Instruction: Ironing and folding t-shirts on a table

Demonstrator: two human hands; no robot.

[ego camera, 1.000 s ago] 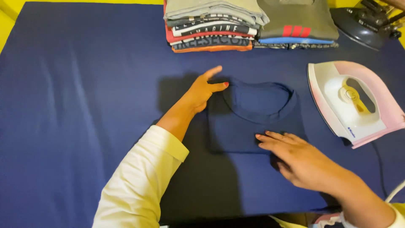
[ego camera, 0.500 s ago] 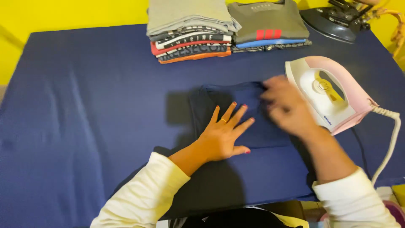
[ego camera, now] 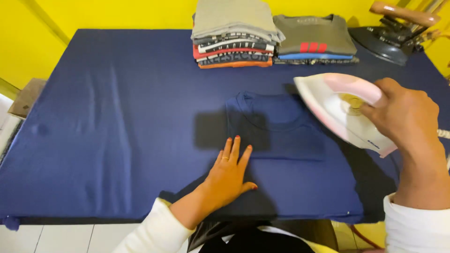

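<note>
A folded navy T-shirt lies on the navy cloth-covered table. My left hand rests flat with fingers spread just below the shirt's lower left corner. A pink and white iron is lifted and tilted over the shirt's right edge, and my right hand grips its handle. Both arms wear white sleeves.
Two piles of folded shirts stand at the table's far edge. A dark second iron with a wooden handle sits at the far right corner. Yellow walls surround the table, with white floor tiles at the near left.
My right hand has taken the pink iron from its resting place at the right and lifted it over the shirt. My left hand slid from the shirt toward me.
</note>
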